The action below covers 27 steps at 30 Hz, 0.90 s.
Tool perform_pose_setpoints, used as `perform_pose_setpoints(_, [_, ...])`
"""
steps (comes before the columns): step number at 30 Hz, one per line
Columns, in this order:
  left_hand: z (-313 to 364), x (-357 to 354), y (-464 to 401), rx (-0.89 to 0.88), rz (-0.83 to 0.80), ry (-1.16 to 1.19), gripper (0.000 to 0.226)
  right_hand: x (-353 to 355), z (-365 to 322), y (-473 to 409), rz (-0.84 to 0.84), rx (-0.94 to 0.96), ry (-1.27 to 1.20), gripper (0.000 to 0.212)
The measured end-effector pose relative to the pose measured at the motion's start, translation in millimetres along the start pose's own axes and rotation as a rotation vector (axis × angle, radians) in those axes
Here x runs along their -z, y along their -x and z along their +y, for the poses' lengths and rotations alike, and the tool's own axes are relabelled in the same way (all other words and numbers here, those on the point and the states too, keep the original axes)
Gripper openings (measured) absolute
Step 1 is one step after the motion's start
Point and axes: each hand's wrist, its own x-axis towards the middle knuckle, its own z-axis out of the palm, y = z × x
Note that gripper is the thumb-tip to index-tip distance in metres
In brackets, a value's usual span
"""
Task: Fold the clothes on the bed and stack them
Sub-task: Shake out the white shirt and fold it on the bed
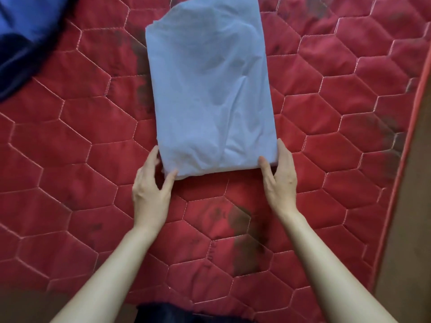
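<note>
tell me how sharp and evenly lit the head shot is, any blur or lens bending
Head view: light is soft and even, no glare. The folded light blue garment throws only a faint shadow on the red quilted mattress. The left hand and right hand look slightly soft. The dark blue cloth at the top left corner is smeared, and the mattress edge at right slants, which suggests wide-angle distortion.

Bedroom: red quilted mattress (93, 183)

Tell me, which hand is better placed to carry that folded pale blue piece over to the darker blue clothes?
Probably the left hand: it grips the pale blue garment at its near left corner, and the dark blue clothes lie far left. The right hand grips the opposite corner.
</note>
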Motion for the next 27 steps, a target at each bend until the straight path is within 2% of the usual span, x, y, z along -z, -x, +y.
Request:
perform_pose_setpoints(2, [1,5,4,0.136,0.063,0.11,0.039,7,0,-4,0.044,-0.095,-0.117,0.038])
perform_pose_setpoints(4, [1,6,6,0.177,0.046,0.15,0.021,14,3,-9,0.068,-0.192,-0.193,0.025])
perform_pose_setpoints(7, [-3,4,7,0.247,-0.028,0.171,0.02,21,11,-16,0.031,-0.294,-0.28,0.014])
perform_pose_setpoints(10, [-6,3,5,0.225,-0.008,0.156,0.016,27,17,-19,-0.036,-0.337,-0.38,0.016])
perform_pose_setpoints(14, [0,7,5,0.096,0.058,0.2,0.012,35,22,-19,-0.151,-0.296,-0.379,0.024])
perform_pose_setpoints(17, [1,14,2,0.019,0.103,0.209,0.019,42,21,-23,-0.139,-0.193,-0.278,0.012])
perform_pose_setpoints(20, [-8,22,-2,-0.043,0.103,0.144,0.013,54,20,-30,-0.142,-0.105,-0.21,0.015])
perform_pose_setpoints(27, [-17,26,-6,0.053,-0.034,0.061,0.008,54,20,-24,-0.171,-0.149,-0.114,0.011])
